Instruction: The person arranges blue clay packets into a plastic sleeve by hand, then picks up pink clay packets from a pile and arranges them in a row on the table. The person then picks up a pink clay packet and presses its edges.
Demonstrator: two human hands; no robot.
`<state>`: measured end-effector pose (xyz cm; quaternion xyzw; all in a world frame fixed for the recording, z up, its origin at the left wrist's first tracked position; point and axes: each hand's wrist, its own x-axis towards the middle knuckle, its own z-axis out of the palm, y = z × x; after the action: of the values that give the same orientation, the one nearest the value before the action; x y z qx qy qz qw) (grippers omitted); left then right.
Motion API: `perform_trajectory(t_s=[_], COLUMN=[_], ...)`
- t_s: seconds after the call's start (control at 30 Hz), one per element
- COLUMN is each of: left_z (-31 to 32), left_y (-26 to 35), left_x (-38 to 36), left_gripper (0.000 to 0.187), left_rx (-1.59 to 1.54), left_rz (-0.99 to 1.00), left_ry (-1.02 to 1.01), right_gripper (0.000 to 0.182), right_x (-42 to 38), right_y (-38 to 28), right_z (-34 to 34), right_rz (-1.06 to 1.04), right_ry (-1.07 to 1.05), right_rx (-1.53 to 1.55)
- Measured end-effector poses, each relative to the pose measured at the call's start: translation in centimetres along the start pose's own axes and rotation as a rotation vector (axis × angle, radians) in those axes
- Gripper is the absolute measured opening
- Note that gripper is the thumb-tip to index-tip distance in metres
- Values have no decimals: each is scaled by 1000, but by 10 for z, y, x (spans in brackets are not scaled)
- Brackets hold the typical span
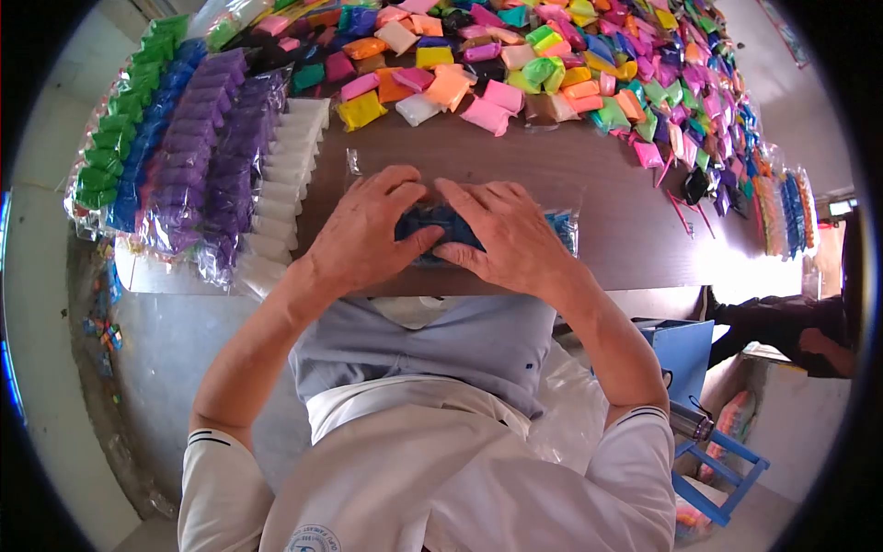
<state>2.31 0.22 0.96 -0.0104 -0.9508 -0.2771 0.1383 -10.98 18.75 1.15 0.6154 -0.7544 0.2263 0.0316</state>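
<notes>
At the table's near edge, both my hands bend over a clear plastic bag holding dark blue packets [432, 219]. My left hand [370, 219] curls over its left part, thumb pressed on the blue. From the other side, my right hand [504, 230] grips it, with the two thumbs close together. The bag's clear end with more blue inside sticks out beyond the right hand. Most of the bag is hidden under my fingers.
A large heap of colourful small packets [487, 115] covers the table's [368, 147] far side. On the left lie long bagged rows of green, blue, purple and white packets [198, 147]. More bagged rows [786, 216] stand far right, near another person's arm [823, 350]. A blue stool [727, 478] is below.
</notes>
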Motion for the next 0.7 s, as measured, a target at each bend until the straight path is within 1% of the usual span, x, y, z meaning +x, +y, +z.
perform_trajectory(t_s=[0.07,0.1,0.17,0.3,0.37,0.4,0.47,0.5,0.57,0.6,0.67,0.7], left_z=[-6,-7,-8,-2,0,2,4,5,7,10,20,21], left_y=[-4,-5,-7,-9,-8,-9,-10,-9,-8,-10,-15,-15], left_x=[-4,-6,-12,-18,-18,-18,-19,-19,-19,-20,-24,-24], left_gripper=[38,38,37,36,33,33,28,28,24,24,21,21], left_rx=[-15,-15,-58,-87,-76,-79,-70,-72,-38,-41,-101,-104], left_rz=[-39,-41,-124,-108,-108,-109,-103,-102,-71,-70,-82,-87], left_ry=[44,43,-39,-57,-28,-28,-8,-8,15,16,101,99], right_gripper=[63,63,60,57,56,56,57,57,56,56,53,53], right_x=[1,1,0,-1,-1,0,2,1,-4,-7,-14,-14], right_y=[0,2,7,6,2,2,5,7,14,17,20,20], right_z=[4,5,6,6,4,2,-4,-7,-13,-12,-8,-8], right_rz=[24,24,54,79,56,58,6,7,86,86,206,206], right_ry=[-124,-125,-178,-210,-35,-38,71,69,-64,-66,-220,-226], right_rx=[82,83,76,104,75,75,-68,-70,-104,-106,32,34])
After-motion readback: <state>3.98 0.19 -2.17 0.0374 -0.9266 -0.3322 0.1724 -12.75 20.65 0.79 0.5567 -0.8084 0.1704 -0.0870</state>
